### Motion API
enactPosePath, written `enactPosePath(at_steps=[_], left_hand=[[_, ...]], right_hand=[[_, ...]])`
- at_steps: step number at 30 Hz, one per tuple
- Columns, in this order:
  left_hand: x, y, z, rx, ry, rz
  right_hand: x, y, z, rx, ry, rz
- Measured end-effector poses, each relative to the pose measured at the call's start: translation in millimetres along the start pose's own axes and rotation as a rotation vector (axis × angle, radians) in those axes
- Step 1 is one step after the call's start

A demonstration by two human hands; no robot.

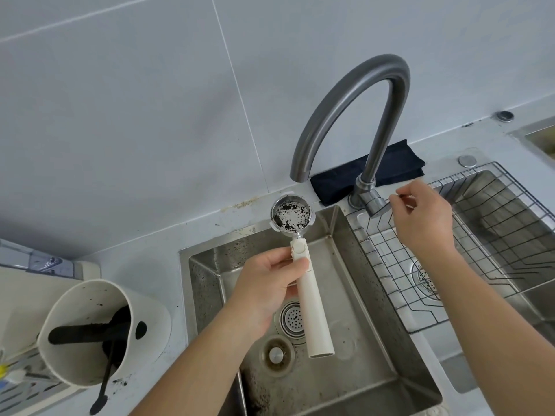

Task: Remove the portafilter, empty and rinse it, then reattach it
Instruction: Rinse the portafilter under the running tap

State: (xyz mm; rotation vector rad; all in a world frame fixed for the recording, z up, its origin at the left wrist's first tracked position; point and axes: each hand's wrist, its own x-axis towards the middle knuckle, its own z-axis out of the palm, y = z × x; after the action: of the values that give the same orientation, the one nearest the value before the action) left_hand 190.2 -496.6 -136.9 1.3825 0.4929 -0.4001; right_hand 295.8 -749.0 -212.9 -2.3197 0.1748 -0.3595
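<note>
My left hand [267, 283] grips the white handle of the portafilter [312, 298] over the left sink basin [339, 370]. Its metal basket [292, 215] faces up just under the spout of the grey arched faucet [354, 100], with dark coffee residue stuck inside. No water is running. My right hand [423, 217] reaches to the thin faucet lever beside the faucet base [368, 195], fingers pinched on it.
A white knock box [90, 328] with a black bar and coffee grounds stands left of the sink, a black brush leaning in it. A wire rack [468, 244] sits over the right basin. A dark folded cloth [390, 166] lies behind the faucet.
</note>
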Motion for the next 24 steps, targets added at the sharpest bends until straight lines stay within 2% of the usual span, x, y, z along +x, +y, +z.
enactPosePath(at_steps=[18, 24], left_hand=[[5.2, 9.3, -0.4, -0.008, -0.020, 0.017], [8.2, 11.0, 2.3, -0.158, -0.088, -0.076]], right_hand=[[-1.5, 4.5, -1.3, -0.010, 0.006, 0.014], [-1.8, 3.1, -1.6, 0.006, -0.005, 0.031]])
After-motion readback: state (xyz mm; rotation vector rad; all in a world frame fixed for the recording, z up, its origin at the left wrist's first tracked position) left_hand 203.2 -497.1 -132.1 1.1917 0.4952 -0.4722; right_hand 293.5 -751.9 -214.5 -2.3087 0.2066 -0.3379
